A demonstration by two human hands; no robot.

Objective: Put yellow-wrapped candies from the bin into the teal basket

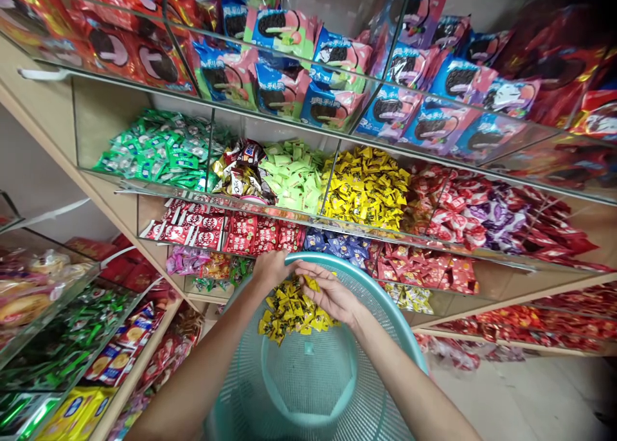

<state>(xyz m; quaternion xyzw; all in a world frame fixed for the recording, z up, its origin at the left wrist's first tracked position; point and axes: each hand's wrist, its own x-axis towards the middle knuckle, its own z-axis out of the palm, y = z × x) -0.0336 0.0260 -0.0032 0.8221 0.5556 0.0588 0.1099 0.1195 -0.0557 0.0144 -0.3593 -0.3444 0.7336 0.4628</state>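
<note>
A teal mesh plastic basket point(385, 283) stands below me, in front of the shelves. Small yellow-wrapped candies point(289, 312) lie in a pile against its far inner wall. At the far left of the rim, my left hand point(272, 269) is closed on the basket's edge, its fingertips mostly hidden. My right hand point(335, 299) is inside the basket's mouth, palm turned up over the pile. Its fingers curl around a few yellow-wrapped candies, with some yellow wrapper showing between them.
A shelf bin ahead holds more yellow candies point(366, 187). Beside it are light green packets point(294, 174) and green-wrapped sweets point(157, 148). Blue and pink cookie packs point(284, 84) fill the upper shelf. Glass shelf edges run above the basket. Another snack rack point(48, 338) stands left.
</note>
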